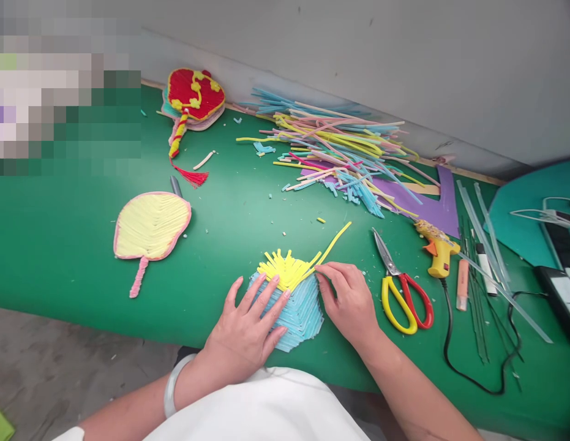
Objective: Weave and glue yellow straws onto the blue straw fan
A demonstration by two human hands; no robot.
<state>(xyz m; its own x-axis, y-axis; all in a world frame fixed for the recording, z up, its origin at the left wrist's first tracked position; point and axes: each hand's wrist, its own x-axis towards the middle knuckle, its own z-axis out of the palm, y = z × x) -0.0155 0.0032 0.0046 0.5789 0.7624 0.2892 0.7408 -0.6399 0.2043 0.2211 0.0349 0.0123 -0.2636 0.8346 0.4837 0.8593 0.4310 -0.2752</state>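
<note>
In front of me on the green table lies a blue fan-shaped panel [300, 324] made of pipe cleaners laid side by side. Yellow pipe cleaner pieces [285, 269] spread out in rays over its far part. My left hand [255, 321] rests flat on the panel with its fingers spread, the tips at the yellow pieces. At the panel's right edge, my right hand [346, 297] pinches a long yellow pipe cleaner [335, 244], whose free end points away to the upper right. The pinched part is partly hidden by my fingers.
Scissors [392, 275] and a yellow glue gun [441, 248] with a black cord lie to the right. Behind sits a heap of coloured pipe cleaners [340, 135] over a purple sheet [413, 199]. A pale yellow fan [151, 226] and a red fan [195, 92] lie left.
</note>
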